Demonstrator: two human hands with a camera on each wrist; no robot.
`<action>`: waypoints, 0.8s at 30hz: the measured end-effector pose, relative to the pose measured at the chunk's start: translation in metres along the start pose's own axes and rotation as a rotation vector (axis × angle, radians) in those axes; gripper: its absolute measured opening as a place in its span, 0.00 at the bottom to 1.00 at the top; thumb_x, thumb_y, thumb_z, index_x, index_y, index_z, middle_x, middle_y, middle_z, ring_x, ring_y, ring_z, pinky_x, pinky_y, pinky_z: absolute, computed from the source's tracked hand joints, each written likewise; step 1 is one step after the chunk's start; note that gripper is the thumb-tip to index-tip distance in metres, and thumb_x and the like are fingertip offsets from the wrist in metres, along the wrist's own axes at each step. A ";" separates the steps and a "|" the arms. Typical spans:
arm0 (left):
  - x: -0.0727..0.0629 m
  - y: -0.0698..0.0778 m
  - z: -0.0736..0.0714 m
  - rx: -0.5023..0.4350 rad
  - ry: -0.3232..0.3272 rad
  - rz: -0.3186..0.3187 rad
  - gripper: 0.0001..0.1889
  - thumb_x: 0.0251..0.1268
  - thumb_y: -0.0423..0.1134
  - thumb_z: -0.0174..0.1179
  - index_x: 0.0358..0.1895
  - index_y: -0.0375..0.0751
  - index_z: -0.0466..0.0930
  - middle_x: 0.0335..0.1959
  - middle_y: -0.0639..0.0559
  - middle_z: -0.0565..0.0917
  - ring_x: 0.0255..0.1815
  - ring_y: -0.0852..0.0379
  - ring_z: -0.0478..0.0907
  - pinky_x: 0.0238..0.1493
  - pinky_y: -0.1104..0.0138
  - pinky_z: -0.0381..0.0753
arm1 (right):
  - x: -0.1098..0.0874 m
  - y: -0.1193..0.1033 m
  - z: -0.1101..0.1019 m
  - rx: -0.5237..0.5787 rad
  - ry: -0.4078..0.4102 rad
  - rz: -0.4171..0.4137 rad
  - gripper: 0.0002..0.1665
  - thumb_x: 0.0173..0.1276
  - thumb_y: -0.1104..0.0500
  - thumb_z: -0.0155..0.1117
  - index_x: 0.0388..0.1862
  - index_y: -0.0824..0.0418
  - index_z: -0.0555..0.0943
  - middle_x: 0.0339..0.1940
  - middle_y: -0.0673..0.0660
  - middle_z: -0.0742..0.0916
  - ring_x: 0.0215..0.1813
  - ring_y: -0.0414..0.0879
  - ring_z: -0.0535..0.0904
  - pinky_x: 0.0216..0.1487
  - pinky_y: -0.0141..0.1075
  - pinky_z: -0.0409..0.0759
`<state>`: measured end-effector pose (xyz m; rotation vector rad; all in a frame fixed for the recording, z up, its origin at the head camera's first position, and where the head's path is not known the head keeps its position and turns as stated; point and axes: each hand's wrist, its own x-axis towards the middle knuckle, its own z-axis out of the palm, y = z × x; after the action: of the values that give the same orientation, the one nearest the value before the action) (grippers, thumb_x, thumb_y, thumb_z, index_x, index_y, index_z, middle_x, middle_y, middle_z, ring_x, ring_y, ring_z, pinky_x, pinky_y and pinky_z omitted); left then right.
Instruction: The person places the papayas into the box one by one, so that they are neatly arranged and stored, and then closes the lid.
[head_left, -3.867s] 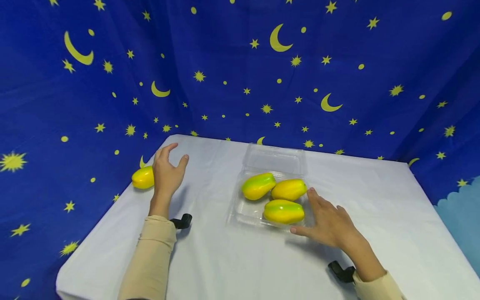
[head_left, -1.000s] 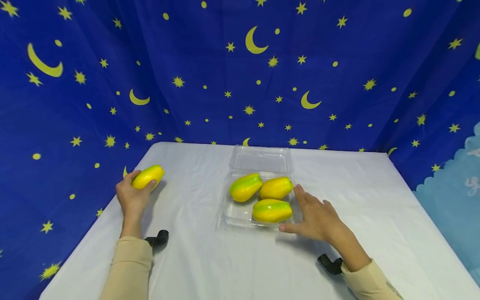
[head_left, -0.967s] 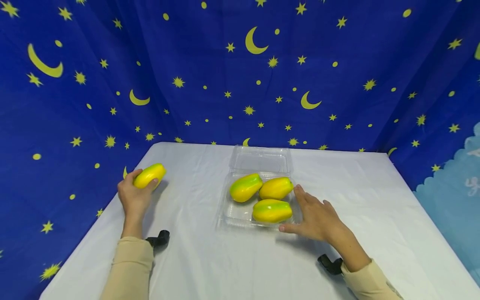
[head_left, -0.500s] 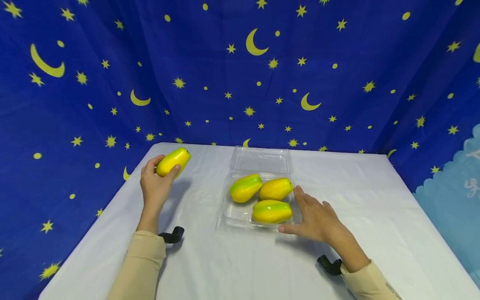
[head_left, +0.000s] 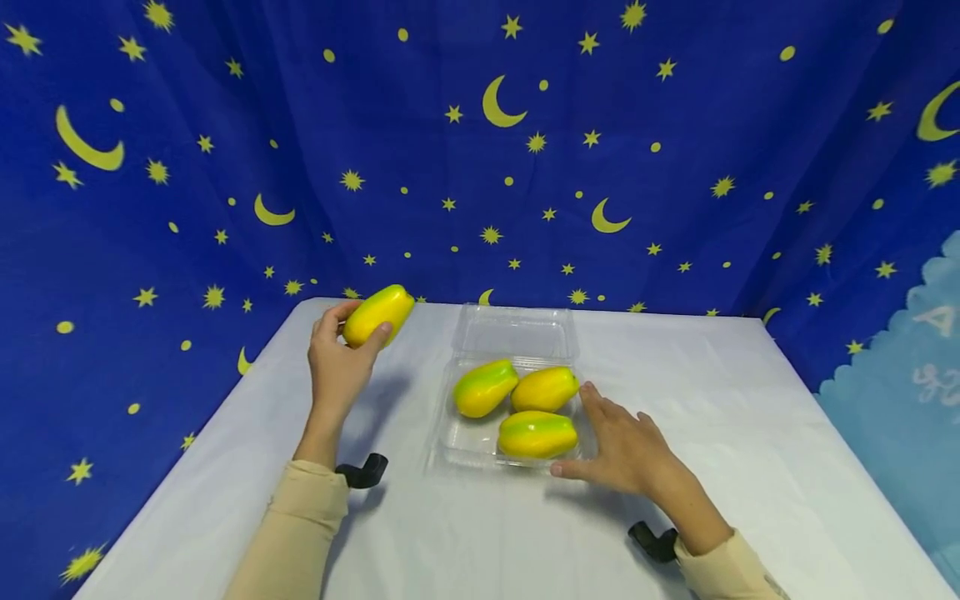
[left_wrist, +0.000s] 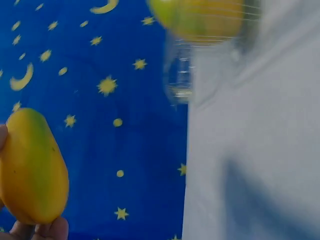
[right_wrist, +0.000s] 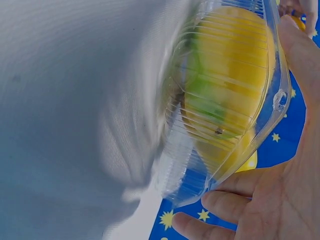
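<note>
In the head view my left hand (head_left: 337, 367) holds a yellow-green papaya (head_left: 380, 315) raised above the table, thumb on its near side and fingers round the far side. The left wrist view shows the same papaya (left_wrist: 35, 170) with fingertips under its end. Three more papayas (head_left: 538, 434) lie in a clear plastic clamshell box (head_left: 459, 440), its lid (head_left: 513, 333) folded back. At the box's right side is my right hand (head_left: 630, 450), thumb and fingers spread along the wall. In the right wrist view its fingertips (right_wrist: 217, 202) sit right at the rim.
A white cloth covers the table (head_left: 450, 542). Behind and to the left hangs a blue curtain (head_left: 420, 125) with yellow moons and stars. A light blue panel (head_left: 900, 417) is at the right. Black camera mounts (head_left: 363, 472) stick out from both wrists.
My left hand took hold of the papaya at the table's left edge, lifted it and carried it rightward toward the box. My right hand has stayed beside the box.
</note>
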<state>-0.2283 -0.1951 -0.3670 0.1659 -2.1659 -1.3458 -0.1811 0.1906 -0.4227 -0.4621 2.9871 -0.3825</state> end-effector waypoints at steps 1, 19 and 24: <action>-0.002 0.001 0.002 0.005 -0.010 0.018 0.31 0.58 0.53 0.72 0.64 0.49 0.76 0.58 0.46 0.76 0.56 0.52 0.70 0.52 0.59 0.75 | 0.000 0.000 0.001 -0.002 0.001 -0.004 0.79 0.46 0.11 0.56 0.83 0.61 0.48 0.83 0.58 0.57 0.78 0.64 0.62 0.67 0.76 0.57; -0.030 0.002 0.051 0.008 -0.288 0.089 0.30 0.58 0.53 0.72 0.61 0.48 0.74 0.56 0.49 0.76 0.56 0.51 0.72 0.53 0.56 0.75 | 0.001 -0.001 -0.002 -0.021 -0.013 -0.009 0.79 0.47 0.11 0.55 0.83 0.62 0.48 0.84 0.58 0.56 0.78 0.64 0.62 0.67 0.76 0.58; -0.039 0.005 0.059 0.022 -0.349 0.119 0.29 0.57 0.53 0.73 0.58 0.48 0.74 0.53 0.49 0.75 0.54 0.52 0.71 0.53 0.57 0.76 | 0.002 0.000 -0.001 -0.014 -0.017 -0.005 0.79 0.46 0.11 0.55 0.83 0.60 0.47 0.84 0.57 0.55 0.78 0.64 0.62 0.67 0.76 0.58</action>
<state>-0.2266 -0.1313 -0.3978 -0.2025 -2.4317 -1.3629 -0.1825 0.1899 -0.4219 -0.4725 2.9750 -0.3564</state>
